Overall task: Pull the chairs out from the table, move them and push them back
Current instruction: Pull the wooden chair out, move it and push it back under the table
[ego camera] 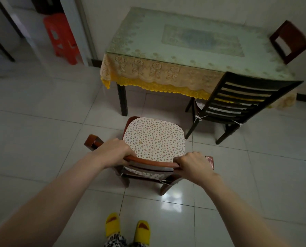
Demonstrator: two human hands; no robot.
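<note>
A reddish wooden chair with a flowered seat cushion stands on the tile floor, clear of the table, its backrest toward me. My left hand grips the left part of its top rail. My right hand grips the right part. A dark slatted chair sits pushed in at the table's near right side. The back of a third, reddish chair shows at the table's far right end.
The table has a glass top over a lace cloth with a yellow fringe and stands against the wall. An orange plastic stool stands in the doorway at the upper left. My yellow slippers are on the tiles below the chair.
</note>
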